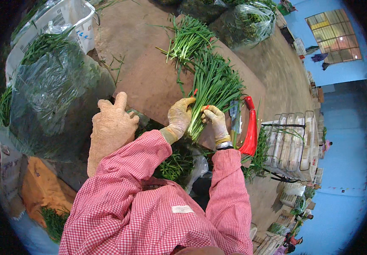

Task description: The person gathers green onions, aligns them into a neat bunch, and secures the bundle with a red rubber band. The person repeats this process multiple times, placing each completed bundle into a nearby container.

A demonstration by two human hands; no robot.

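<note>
In yellowish work gloves, both hands are at a bunch of long green leafy stalks (213, 83) with pale lower stems. My left hand (180, 118) closes around the stems from the left. On their right side, my right hand (215, 121) pinches a red tie between thumb and fingers, against the stems. Beyond this bunch lies another bunch of green stalks (188, 40) on the brown board (154, 79). A hank of red ties (250, 130) lies to the right of my right hand, beside a knife-like metal blade (233, 111) that is partly hidden.
A large plastic bag of greens (59, 95) and a white plastic basket (89, 19) stand left. Near my left forearm is a tan fabric piece (111, 134). Bagged greens (253, 22) lie at the far edge. Stacked white crates (290, 140) stand right; people (293, 240) are far off.
</note>
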